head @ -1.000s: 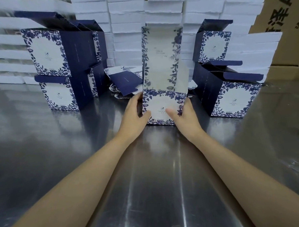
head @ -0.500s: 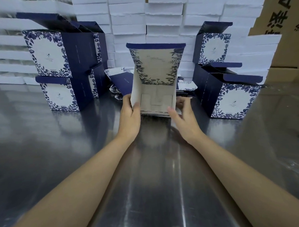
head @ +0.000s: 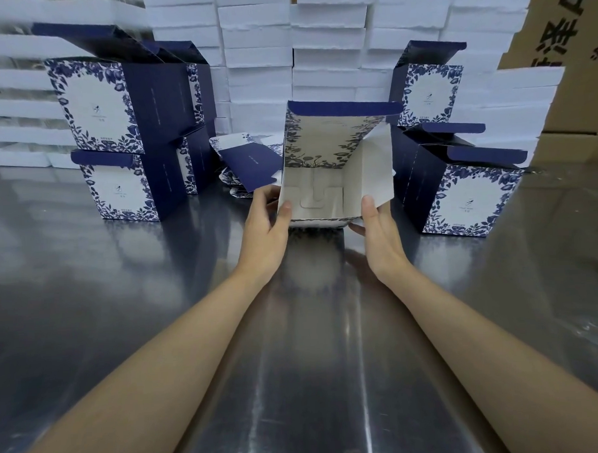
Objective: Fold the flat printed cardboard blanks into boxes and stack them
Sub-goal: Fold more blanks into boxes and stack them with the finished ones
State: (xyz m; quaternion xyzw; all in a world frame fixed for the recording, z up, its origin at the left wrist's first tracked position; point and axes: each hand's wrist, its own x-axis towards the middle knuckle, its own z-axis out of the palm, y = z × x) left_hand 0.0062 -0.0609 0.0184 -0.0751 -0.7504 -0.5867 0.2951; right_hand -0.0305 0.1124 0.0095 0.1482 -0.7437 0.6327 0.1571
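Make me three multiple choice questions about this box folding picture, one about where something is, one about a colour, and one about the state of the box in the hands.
1. Where do the flat blanks lie?
A. behind the held box, left of it
B. at the near table edge
C. on top of the right stack

2. What colour is the top flap of the held box?
A. red
B. navy
C. green

3. How is the held box?
A. flat
B. closed
C. open towards the camera, bottom tabs locked

Answers: 1 A, they lie on the steel table behind the left hand. 2 B, the flap's edge is dark blue. 3 C, the white inside shows between the left hand and right hand.
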